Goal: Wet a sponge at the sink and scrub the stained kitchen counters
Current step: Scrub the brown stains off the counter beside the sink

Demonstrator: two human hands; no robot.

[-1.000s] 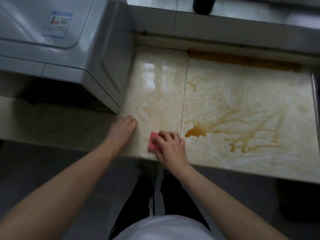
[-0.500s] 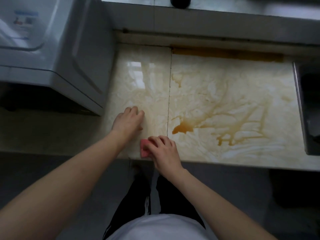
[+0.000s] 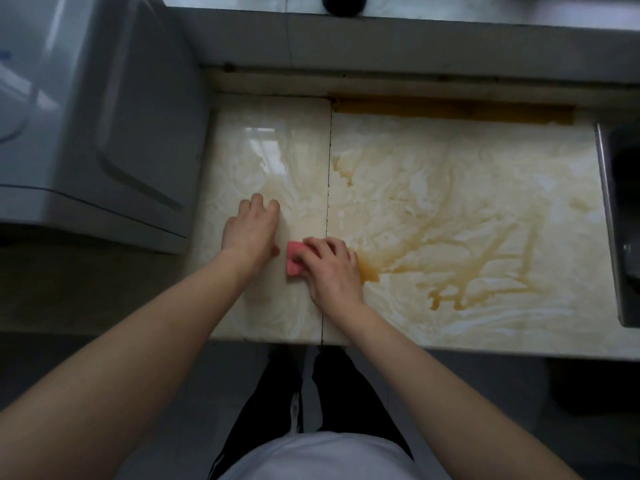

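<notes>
A pink sponge (image 3: 293,258) lies on the cream marble counter (image 3: 450,188), just left of the tile seam. My right hand (image 3: 330,268) grips it with curled fingers and covers most of it. My left hand (image 3: 252,230) rests flat on the counter right beside the sponge, fingers pointing away from me. A brown stain (image 3: 460,261) spreads in streaks over the right tile, its darkest pool touching my right hand. Another brown band (image 3: 450,114) runs along the back edge.
A white appliance (image 3: 97,116) stands against the counter's left side. The metal sink rim (image 3: 613,216) borders the counter on the right. A dark container (image 3: 343,3) stands on the raised ledge at the back. My legs show below the counter's front edge.
My right hand has pushed the sponge away from the front edge toward the counter's middle. My left hand has slid forward with it. The view has shifted, bringing the sink into sight.
</notes>
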